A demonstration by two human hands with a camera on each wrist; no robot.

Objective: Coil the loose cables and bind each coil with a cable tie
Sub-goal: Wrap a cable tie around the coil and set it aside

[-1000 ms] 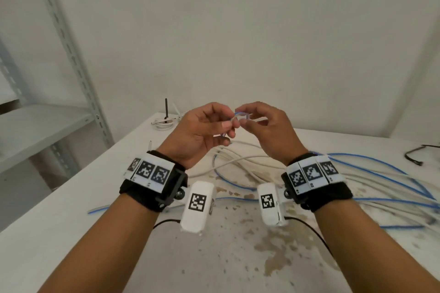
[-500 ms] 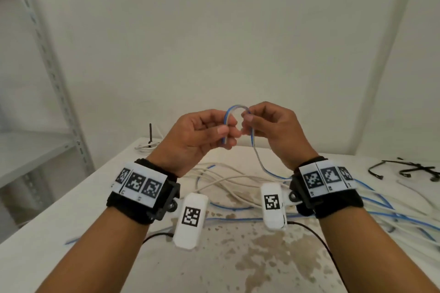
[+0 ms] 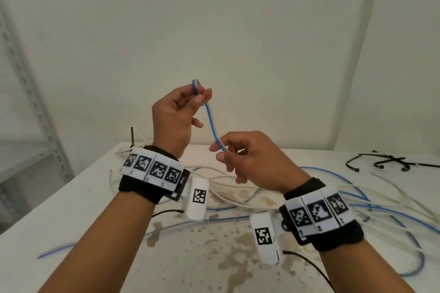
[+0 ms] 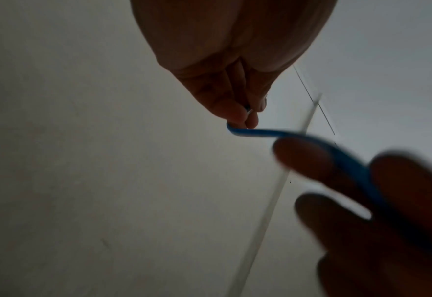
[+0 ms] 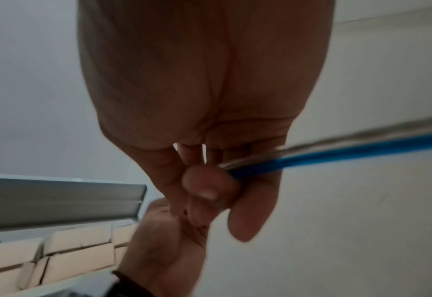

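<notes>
A blue-and-white cable (image 3: 211, 123) runs taut between my two raised hands. My left hand (image 3: 198, 96) pinches its folded end high up, the bend poking above the fingertips. Lower and to the right, my right hand (image 3: 221, 150) pinches the same cable between thumb and forefinger. In the left wrist view the blue cable (image 4: 258, 133) leaves my left fingertips (image 4: 237, 116) toward the blurred right hand. In the right wrist view the cable (image 5: 336, 154) comes out beside my right thumb (image 5: 204, 184). Loose blue and white cables (image 3: 371, 207) sprawl over the white table (image 3: 71, 200).
Black cable ties (image 3: 390, 162) lie at the table's far right. A small coiled cable with a black tie (image 3: 131, 143) sits at the far left corner. A metal shelf upright (image 3: 31, 93) stands left of the table. The tabletop is stained near the front (image 3: 228, 257).
My hands have parted: the left rose with the folded cable end, and the right dropped and slid down the cable, drawing a straight stretch between them.
</notes>
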